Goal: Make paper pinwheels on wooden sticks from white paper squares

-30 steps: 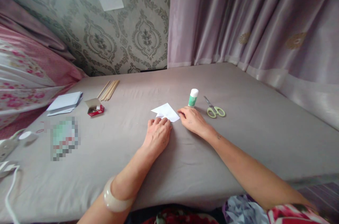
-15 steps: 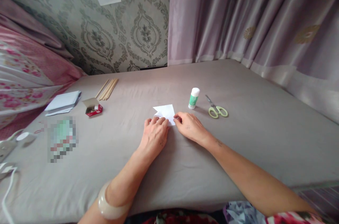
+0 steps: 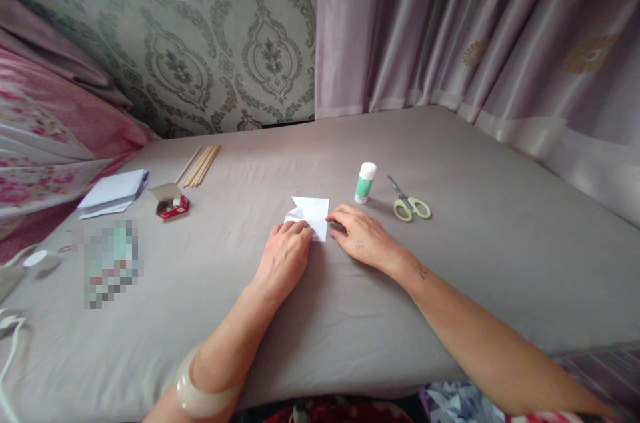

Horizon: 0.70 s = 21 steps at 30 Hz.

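Note:
A small folded white sheet of paper [image 3: 316, 209] lies on the grey cloth in front of me, with a notch in its left edge. My left hand [image 3: 284, 255] presses its curled fingers onto the paper's lower left part; the thumb is hidden. At the right edge, my right hand [image 3: 361, 236] rests with a fingertip at or very near the paper. Its thumb and forefinger are apart with nothing between them. Just beyond that hand a white and green glue stick [image 3: 366, 183] stands upright. Scissors with pale green handles [image 3: 411, 208] lie to its right, blades slightly apart.
On the left are a stack of white paper [image 3: 113, 191], a bundle of wooden sticks [image 3: 203, 167] and an open red box [image 3: 171, 206] of small items. Nearer me lies a blurred-out object [image 3: 111, 266]. A white cable [image 3: 14, 343] runs along the left edge.
My right thumb has come away from the paper, and the right hand's fingers have parted. The paper's near right corner is more exposed. My left hand stays on the paper; the view has shifted slightly.

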Available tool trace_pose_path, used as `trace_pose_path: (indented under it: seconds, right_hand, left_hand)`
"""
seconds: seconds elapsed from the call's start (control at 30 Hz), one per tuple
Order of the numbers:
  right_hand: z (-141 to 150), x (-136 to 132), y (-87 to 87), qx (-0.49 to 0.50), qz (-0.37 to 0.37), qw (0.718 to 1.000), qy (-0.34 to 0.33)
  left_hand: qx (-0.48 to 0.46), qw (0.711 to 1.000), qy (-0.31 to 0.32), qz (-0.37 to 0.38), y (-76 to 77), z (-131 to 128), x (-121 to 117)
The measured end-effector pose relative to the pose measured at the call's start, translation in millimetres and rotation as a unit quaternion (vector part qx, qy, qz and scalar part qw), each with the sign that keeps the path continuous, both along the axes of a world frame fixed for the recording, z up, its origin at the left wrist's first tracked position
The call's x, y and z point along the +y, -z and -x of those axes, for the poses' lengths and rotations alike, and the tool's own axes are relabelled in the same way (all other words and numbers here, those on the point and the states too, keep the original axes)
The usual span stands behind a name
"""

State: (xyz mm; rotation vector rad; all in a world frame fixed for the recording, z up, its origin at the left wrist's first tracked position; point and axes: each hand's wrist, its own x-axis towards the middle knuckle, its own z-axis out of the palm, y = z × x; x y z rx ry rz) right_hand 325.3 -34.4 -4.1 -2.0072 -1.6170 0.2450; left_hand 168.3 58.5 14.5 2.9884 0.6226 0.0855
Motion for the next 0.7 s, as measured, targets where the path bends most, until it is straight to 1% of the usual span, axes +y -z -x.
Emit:
trace_pose_path:
  seconds: [0.2,0.3,0.37,0.43,0.53,0.63,0.7]
  right_hand:
    - [-7,2,1.9,-0.078,-0.008,0.993,-0.085]
    - [-12,2,1.7,-0.125,-0.016,0.984,-0.128]
    - [-13,3,2.4,-0.138,-0.021,0.980,-0.144]
    - [-12,4,3.6,-0.139,-0.025,0.978,-0.153]
    - [-9,5,4.7,-0.119,-0.027,0.980,-0.158]
    - [-7,5,3.5,-0.082,-0.026,0.982,-0.165]
    - [-9,4,1.9,-0.065,-0.024,0.984,-0.165]
  left_hand:
    - [-0.015,1.000,0.016,-0.004,3.8,3,4]
    - [-0.022,1.000,0.020,0.007,3.6,4,6]
    - [-0.027,0.999,0.021,0.017,3.2,5,7]
    - [-0.033,0.999,0.025,0.022,3.2,6,10]
    - [-0.040,0.999,0.030,0.007,3.8,8,13]
    - [-0.030,0.999,0.020,-0.008,3.4,9,14]
    - [-0.028,1.000,0.013,-0.002,2.7,9,15]
